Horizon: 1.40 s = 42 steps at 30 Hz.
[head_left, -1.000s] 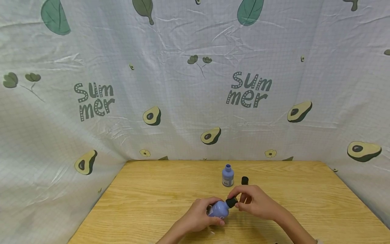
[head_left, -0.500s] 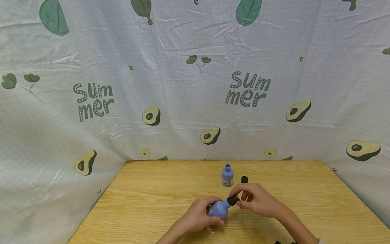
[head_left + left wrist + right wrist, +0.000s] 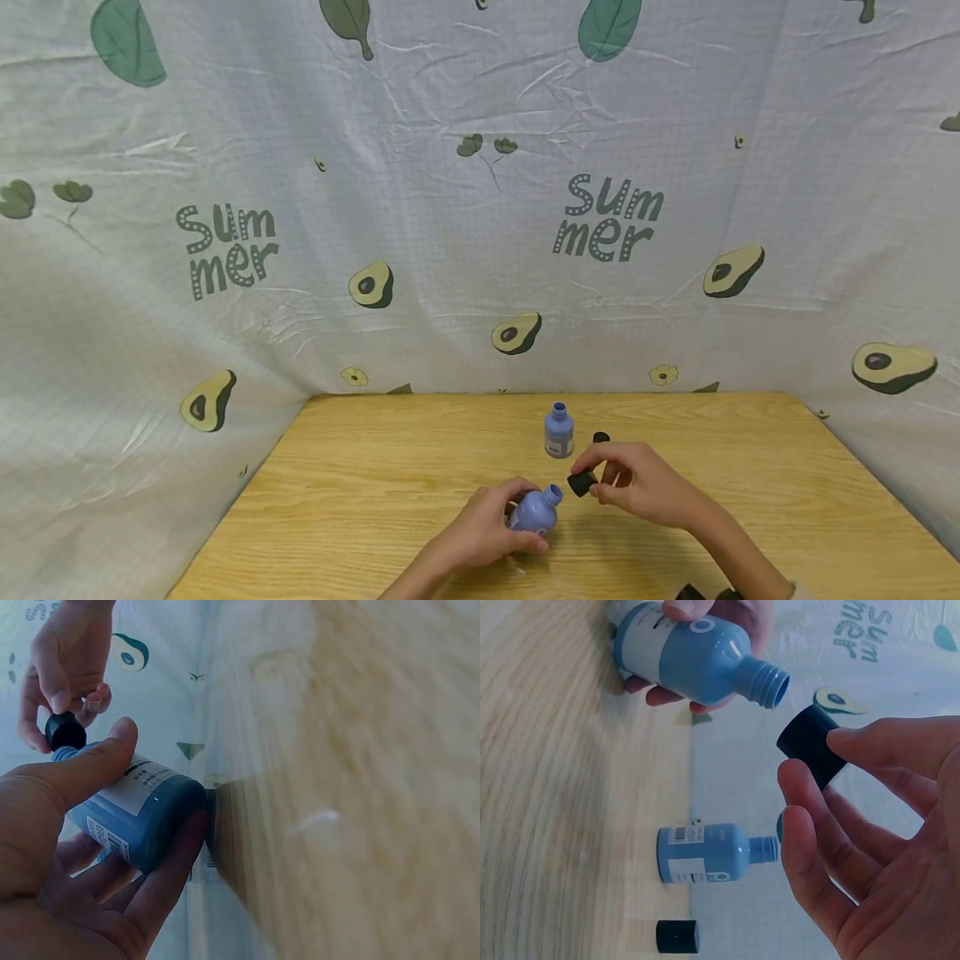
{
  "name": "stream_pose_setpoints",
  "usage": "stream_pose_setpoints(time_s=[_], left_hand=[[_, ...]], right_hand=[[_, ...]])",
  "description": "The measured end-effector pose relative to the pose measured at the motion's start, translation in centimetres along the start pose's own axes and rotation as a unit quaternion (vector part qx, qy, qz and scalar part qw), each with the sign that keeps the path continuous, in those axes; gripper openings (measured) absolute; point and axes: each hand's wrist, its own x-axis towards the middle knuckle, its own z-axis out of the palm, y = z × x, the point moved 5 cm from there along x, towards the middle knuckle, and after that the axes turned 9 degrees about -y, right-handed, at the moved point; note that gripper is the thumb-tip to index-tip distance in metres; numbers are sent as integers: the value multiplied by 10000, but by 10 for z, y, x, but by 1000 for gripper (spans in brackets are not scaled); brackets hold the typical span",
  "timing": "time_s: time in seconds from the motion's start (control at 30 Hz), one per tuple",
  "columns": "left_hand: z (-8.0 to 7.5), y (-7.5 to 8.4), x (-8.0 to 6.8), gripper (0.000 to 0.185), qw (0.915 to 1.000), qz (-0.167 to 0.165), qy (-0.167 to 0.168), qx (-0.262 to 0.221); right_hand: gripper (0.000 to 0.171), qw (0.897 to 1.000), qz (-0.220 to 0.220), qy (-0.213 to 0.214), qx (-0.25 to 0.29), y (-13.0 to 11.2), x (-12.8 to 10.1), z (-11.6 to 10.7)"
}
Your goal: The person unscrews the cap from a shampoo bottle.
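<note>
1. The wooden table (image 3: 375, 500) takes up the lower part of the head view, backed by a pale cloth (image 3: 450, 250) printed with avocados and the word "Summer".
2. The left hand (image 3: 487, 533) has its fingers and thumb wrapped round the body of a blue bottle (image 3: 534, 512), holding it tilted just above the table near the front edge, its open neck pointing up and to the right.
3. The right hand (image 3: 645, 487) pinches a black cap (image 3: 581, 482) between thumb and fingertips, just off the bottle's mouth and clear of it; the right wrist view shows a plain gap between cap (image 3: 810, 746) and threaded neck.
4. A second blue bottle (image 3: 558, 431) stands upright farther back on the table, also uncapped, with another black cap (image 3: 601, 437) lying just beside it on its right.
5. By my reckoning the step in hand is uncapping: the held bottle's cap looks only just parted from the neck.
6. The next move, as I judge it, calls for keeping the open bottle from tipping further so nothing spills, and finding the cap a spot on the table near the other one.
</note>
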Motion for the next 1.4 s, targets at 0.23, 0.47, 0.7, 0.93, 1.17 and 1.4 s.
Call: stream_pose_setpoints(time_s=[0.23,0.47,0.7,0.93,1.17,1.4], left_hand=[[-1,-1,0,48,10000,-32,-1,-80],[-2,2,-1,47,9998,40,28,-213],[-5,3,0,49,9982,9,276,-527],[-22,-3,3,55,9955,-56,800,-507],[-49,-13,4,57,9882,-228,1410,-545],[-74,-24,12,62,9757,-459,1891,-1006]], right_hand=[[22,10000,59,-42,23,3,0,2],[21,10000,60,-53,41,4,1,3],[20,10000,-3,-41,20,3,0,0],[20,9997,52,-156,156,7,0,1],[21,9994,126,-246,211,10,2,4],[21,9992,198,-289,216,12,3,6]])
